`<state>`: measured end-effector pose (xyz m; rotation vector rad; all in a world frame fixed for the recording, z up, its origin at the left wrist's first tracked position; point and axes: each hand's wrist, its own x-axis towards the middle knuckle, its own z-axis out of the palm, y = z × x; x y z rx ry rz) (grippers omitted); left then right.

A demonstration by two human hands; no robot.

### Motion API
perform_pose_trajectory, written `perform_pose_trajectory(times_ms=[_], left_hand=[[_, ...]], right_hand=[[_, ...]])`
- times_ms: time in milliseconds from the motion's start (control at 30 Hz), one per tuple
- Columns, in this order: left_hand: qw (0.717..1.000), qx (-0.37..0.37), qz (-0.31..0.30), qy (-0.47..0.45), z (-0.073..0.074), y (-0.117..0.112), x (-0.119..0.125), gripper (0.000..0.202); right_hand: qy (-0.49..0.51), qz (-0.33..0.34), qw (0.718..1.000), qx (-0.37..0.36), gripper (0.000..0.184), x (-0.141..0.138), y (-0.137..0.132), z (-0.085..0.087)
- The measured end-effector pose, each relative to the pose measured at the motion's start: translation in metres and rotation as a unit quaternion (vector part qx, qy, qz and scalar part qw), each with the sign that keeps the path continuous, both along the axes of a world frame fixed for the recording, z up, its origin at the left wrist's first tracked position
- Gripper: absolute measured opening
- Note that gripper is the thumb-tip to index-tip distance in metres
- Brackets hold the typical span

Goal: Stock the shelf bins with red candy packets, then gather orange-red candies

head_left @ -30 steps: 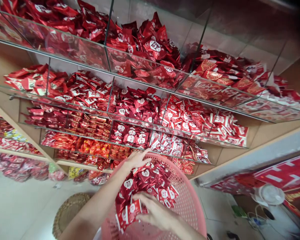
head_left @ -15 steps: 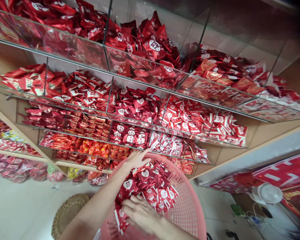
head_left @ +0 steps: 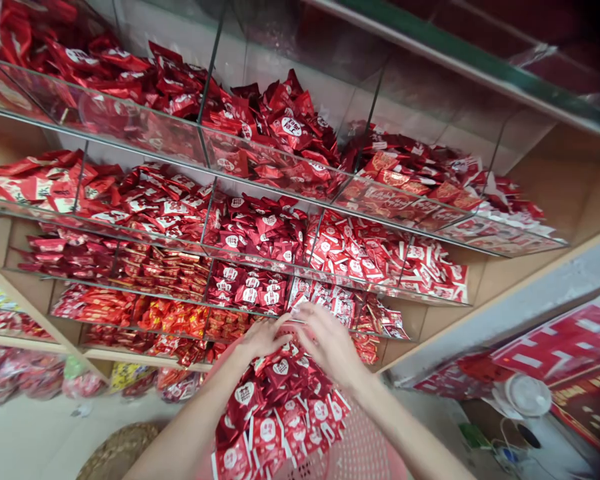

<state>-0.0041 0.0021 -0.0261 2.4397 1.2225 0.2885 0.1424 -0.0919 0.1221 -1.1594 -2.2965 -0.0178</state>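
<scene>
A pink perforated plastic basket [head_left: 365, 433] stands in front of me, heaped with small red packets [head_left: 280, 393] that carry white labels. Over its far side is my left hand [head_left: 264, 337], fingers bent forward and thumb apart from them. My right hand [head_left: 330, 343] meets it from the other side at the far rim, its fingers arched and spread from the thumb. The fingertips nearly touch each other above the heap. I make out no packet held in either hand.
Tiered shelves with clear dividers [head_left: 207, 160] hold piles of red packets [head_left: 290, 127] just beyond the basket. A woven stool [head_left: 117, 453] stands on the floor at lower left. At right are a white round container [head_left: 527, 393] and red printed boxes [head_left: 570, 340].
My right hand has moved from the packets in the near part of the basket up to its far rim, beside my left hand. The view has shifted a little.
</scene>
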Motion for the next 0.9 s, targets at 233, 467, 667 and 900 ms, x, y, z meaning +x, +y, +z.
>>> perform_pose_trajectory(times_ms=[233,467,667,900], left_hand=[[0.999,0.042,0.009,0.006,0.004,-0.003,-0.002,0.057],[1.0,0.024,0.013,-0.008,0.0,-0.003,-0.002,0.058],[0.999,0.036,0.014,-0.004,-0.004,-0.002,-0.002,0.058],[0.999,0.033,0.016,-0.01,-0.002,-0.003,-0.002,0.058]], right_hand=[[0.068,-0.194,0.972,0.111,0.02,0.05,0.067,0.052],[-0.058,-0.206,0.973,0.086,0.051,0.054,0.11,0.066],[-0.105,-0.219,0.967,0.073,0.063,0.042,0.125,0.062],[-0.107,-0.242,0.961,0.083,0.062,0.042,0.126,0.059]])
